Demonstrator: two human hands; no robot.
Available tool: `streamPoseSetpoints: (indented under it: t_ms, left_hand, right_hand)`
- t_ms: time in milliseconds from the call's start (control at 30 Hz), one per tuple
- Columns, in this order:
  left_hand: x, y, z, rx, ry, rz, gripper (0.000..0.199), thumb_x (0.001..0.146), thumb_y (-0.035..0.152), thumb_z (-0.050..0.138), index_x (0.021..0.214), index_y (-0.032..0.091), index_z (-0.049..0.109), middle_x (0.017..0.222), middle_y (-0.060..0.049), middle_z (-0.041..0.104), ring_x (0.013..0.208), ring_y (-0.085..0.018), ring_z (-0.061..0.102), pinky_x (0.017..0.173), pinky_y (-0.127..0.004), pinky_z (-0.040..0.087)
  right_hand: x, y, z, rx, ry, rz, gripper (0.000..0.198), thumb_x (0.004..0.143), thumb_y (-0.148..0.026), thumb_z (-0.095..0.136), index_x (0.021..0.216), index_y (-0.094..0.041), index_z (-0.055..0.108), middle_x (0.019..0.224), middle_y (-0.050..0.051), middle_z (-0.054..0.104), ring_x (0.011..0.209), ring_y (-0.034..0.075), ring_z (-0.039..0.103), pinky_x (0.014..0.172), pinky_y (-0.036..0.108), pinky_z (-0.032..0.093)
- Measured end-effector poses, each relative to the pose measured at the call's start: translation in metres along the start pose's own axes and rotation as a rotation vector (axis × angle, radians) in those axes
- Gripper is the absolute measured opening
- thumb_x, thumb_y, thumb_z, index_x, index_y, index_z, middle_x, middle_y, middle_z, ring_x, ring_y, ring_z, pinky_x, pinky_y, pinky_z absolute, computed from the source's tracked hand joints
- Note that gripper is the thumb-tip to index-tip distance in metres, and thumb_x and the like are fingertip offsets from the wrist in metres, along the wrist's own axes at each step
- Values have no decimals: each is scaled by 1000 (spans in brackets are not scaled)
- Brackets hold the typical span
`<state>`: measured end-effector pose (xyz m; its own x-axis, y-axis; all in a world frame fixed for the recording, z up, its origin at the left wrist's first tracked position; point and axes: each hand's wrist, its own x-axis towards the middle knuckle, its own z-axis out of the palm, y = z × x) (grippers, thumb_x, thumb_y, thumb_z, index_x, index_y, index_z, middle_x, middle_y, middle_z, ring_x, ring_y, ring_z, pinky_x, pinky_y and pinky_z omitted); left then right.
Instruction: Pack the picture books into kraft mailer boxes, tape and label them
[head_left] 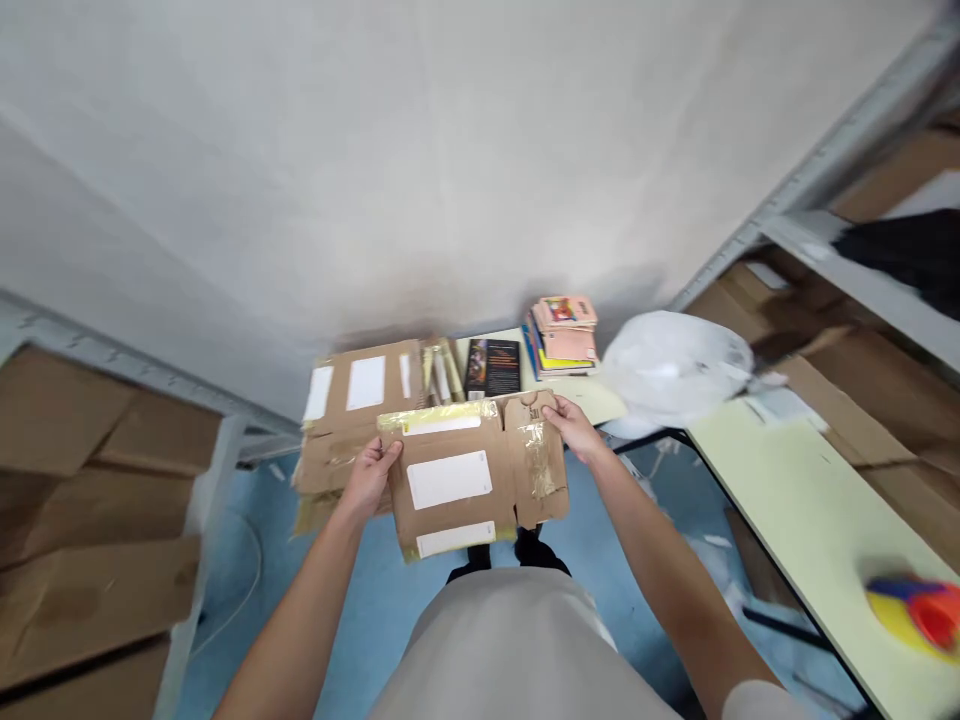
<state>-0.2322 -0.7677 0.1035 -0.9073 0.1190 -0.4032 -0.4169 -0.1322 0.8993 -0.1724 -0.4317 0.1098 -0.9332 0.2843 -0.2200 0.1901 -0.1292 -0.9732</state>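
Note:
Between my hands is a flattened cardboard box [450, 448], brown with white labels and yellowish tape. My left hand [369, 474] pinches its left edge, thumb on top. At the upper right corner, my right hand [571, 424] grips the end flap. The box is held up in front of my body, above the floor. Just behind it to the left lies a stack of flattened cartons [330, 385] with white labels. A dark book [493, 368] rests on the table beyond the box, beside a pile of books and pink booklets [566, 340].
Shelves with cardboard boxes stand on the left [97, 480] and right [862, 400]. A white plastic bag [671, 365] bulges at the table's right. On the pale green side table [780, 500] lie blurred red, yellow and blue items [919, 610]. A wall rises behind.

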Motion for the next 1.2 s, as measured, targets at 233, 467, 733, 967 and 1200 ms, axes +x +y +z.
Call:
streamPoseSetpoints:
  t_ms: [233, 467, 733, 967, 1200]
  left_hand:
    - [10, -5, 168, 255, -323, 287, 68, 65, 46, 73, 123, 23, 47, 120, -9, 58, 94, -18, 61, 82, -30, 51]
    - [-26, -41, 378, 768, -835, 888, 44, 84, 34, 54, 126, 22, 52, 135, -13, 42, 129, -28, 38, 104, -45, 35]
    - [-86, -106, 562, 912, -1099, 1225, 23, 90, 28, 44, 107, 20, 58, 125, -14, 46, 123, -28, 41, 100, -47, 37]
    - [-106, -122, 675, 772, -1133, 1341, 13, 89, 24, 45, 90, 20, 58, 105, -10, 52, 112, -24, 47, 98, -42, 37]
    - [-86, -136, 747, 749, -1274, 1346, 13, 88, 24, 46, 87, 19, 58, 106, -9, 48, 113, -24, 45, 100, -44, 36]
  right_hand:
    - [-103, -16, -136, 84, 440, -142, 41, 67, -51, 70, 92, -20, 59, 88, 3, 69, 81, 21, 64, 76, 35, 49]
    - [-219, 5, -275, 173, 881, -268, 35, 71, -47, 70, 90, -21, 56, 86, 3, 68, 77, 19, 63, 74, 33, 50]
    - [-287, 32, -405, 285, 1142, -330, 32, 74, -45, 68, 94, -23, 56, 91, 3, 69, 83, 20, 64, 78, 34, 50]
    - [-294, 20, -486, 246, 1239, -368, 34, 74, -48, 67, 94, -22, 56, 97, 5, 68, 89, 20, 63, 81, 35, 50]
    - [-278, 25, -539, 238, 1349, -351, 38, 70, -51, 68, 89, -23, 53, 86, 3, 66, 78, 19, 61, 74, 34, 50]
